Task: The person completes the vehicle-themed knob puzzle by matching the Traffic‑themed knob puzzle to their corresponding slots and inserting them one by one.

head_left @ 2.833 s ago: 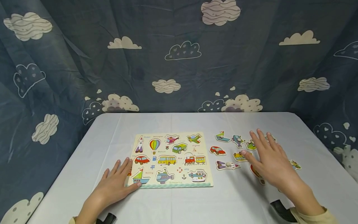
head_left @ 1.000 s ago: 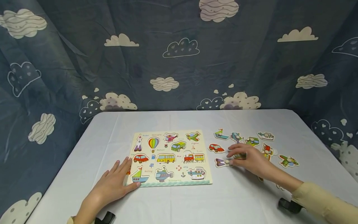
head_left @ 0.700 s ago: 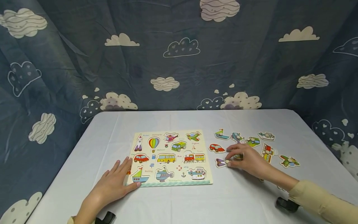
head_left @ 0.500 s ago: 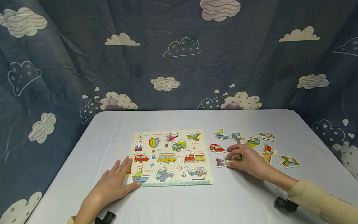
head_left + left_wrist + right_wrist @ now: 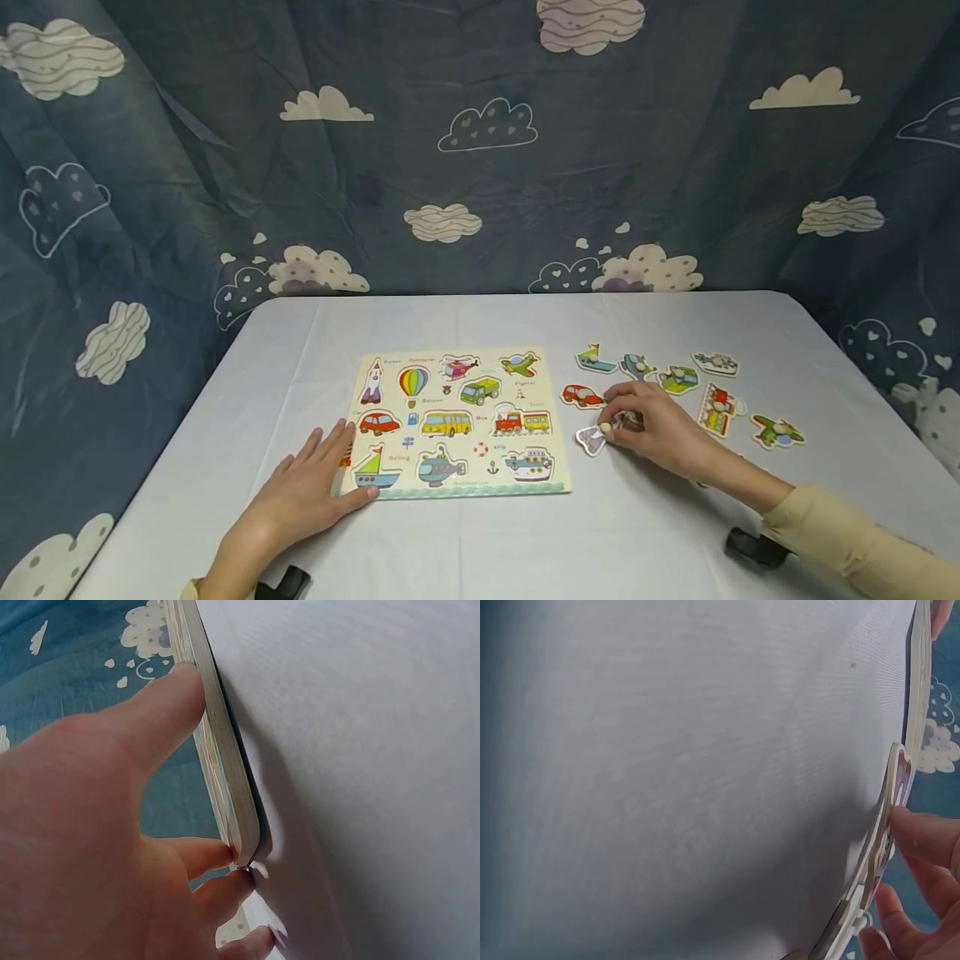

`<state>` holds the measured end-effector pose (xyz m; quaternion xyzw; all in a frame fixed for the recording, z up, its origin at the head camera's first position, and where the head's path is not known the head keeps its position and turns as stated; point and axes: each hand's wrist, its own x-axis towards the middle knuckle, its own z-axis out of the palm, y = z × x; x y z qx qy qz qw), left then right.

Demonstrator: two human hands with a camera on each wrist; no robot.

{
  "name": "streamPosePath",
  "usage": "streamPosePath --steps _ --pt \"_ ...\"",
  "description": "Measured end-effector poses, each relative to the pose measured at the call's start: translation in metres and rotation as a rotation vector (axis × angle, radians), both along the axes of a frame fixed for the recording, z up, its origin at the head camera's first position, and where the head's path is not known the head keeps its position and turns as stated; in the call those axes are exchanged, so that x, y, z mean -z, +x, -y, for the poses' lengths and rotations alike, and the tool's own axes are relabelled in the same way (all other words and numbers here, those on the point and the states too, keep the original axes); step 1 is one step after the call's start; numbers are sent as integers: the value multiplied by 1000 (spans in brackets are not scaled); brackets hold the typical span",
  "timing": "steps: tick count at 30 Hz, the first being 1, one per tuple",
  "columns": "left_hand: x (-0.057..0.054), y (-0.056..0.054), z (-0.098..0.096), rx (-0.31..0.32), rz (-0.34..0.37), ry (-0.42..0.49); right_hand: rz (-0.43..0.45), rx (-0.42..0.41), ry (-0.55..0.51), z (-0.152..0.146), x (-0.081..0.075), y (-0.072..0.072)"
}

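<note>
Now, left hand (image 5: pixel 303 487): lies wide, thumb on the puzzle board's (image 5: pixel 480 492) near edge, bracing it from what I see.
Right hand (image 5: pixel 667 425): fingertips narrow, pinching the rocket piece (image 5: pixel 591 440).
Rocket piece: tilted, right of the board; I can't tell whether it touches the table (image 5: pixel 450 558). Pick-up seems the step in hand.
Red car piece (image 5: pixel 582 396): just beyond; I'd lift clear of it.
Rocket picture (image 5: pixel 372 382): board's far-left corner; matching it would call for swinging the tail nearward.

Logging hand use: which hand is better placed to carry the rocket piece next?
Probably the right hand: it pinches the rocket piece, while the left hand touches the board.
</note>
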<state>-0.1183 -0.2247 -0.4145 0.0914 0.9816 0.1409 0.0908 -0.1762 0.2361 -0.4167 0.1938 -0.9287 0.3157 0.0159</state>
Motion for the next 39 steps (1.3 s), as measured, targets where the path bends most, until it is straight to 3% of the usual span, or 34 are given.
streamPosePath --steps 6,14,34,39 --pt "1 -1 2 -8 -3 1 -68 -40 -11 3 -1 -3" --pt "0 0 2 -18 11 11 -95 -91 -51 16 -2 -10" --pt "-1 0 1 -23 24 11 37 -149 -143 63 -12 -28" --pt "-1 0 1 -21 21 16 46 -197 -185 76 -15 -36"
